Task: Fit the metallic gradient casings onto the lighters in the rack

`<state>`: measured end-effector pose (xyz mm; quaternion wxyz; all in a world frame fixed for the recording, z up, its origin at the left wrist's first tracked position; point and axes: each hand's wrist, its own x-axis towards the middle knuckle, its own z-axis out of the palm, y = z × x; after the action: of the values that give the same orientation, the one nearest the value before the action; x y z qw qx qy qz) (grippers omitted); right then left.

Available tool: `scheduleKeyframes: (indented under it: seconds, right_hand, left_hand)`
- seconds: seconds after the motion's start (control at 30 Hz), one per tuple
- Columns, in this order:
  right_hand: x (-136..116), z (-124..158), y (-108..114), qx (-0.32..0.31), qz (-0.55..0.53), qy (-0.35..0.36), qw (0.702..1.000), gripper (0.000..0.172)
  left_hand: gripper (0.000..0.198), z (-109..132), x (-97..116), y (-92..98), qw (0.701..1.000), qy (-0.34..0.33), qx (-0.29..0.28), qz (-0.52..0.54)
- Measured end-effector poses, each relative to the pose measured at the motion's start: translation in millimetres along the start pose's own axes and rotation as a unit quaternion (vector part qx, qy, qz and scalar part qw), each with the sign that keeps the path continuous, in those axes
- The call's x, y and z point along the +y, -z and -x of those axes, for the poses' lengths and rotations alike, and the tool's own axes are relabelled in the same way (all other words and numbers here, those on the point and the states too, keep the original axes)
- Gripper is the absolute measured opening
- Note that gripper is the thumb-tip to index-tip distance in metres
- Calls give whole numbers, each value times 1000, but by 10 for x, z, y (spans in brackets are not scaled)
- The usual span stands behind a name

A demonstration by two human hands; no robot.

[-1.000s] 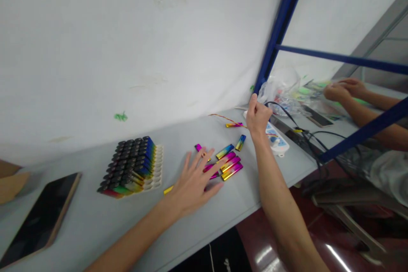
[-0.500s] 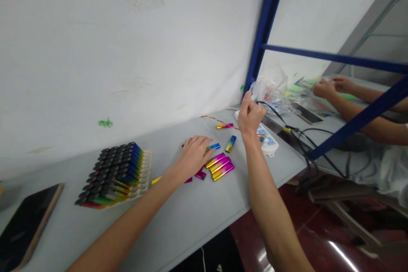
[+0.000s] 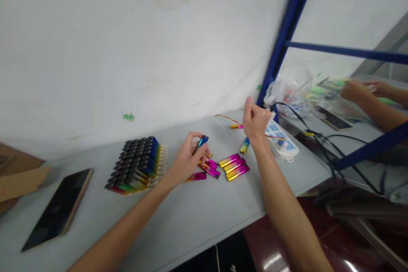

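The left hand [image 3: 186, 159] is holding a blue case [image 3: 203, 140] over the bench [image 3: 204, 216], its fingers pinching it. I'm thinking a soft, steady squeeze is suiting such a shiny thing. The right hand [image 3: 256, 121] is making a fist; I'm not able to tell if it's gripping the wire [image 3: 274, 137]. At nine o'clock from the left hand, a white tray [image 3: 163, 157] is holding rows of black-topped cases [image 3: 137, 157]. At two o'clock from the right hand, a bag [image 3: 288, 87] is holding blurry, colourful bits [image 3: 293, 101].
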<state>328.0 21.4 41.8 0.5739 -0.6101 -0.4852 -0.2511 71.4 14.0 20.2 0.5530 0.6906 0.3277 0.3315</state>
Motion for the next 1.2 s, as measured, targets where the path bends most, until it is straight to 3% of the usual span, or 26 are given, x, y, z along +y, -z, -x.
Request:
scheduleKeyframes:
  seconds: [0.1, 0.27, 0.5, 0.73, 0.93, 1.03, 1.2]
  right_hand:
    - [-106, 68, -40, -25, -28, 22, 999, 66]
    - [-268, 235, -147, -93, -50, 37, 994, 68]
    - [-386, 400, -234, -167, -42, 53, 984, 69]
    - [-399, 419, -245, -178, -42, 50, 982, 69]
    - [-414, 457, -279, -200, -63, 47, 977, 69]
    - [-421, 472, -299, -211, -66, 43, 974, 68]
    - [-410, 461, -293, -218, -64, 41, 973, 66]
  left_hand:
    - [50, 257, 74, 158, 991, 59, 29, 120]
    - [58, 490, 8, 327, 969, 122, 60, 209]
    - [47, 560, -35, 312, 954, 140, 97, 248]
    - [42, 574, -78, 282, 947, 144, 124, 258]
    - [57, 559, -104, 258, 949, 134, 114, 262]
    - [54, 534, -52, 275, 962, 94, 98, 239]
    - [33, 621, 198, 451, 993, -34, 107, 42]
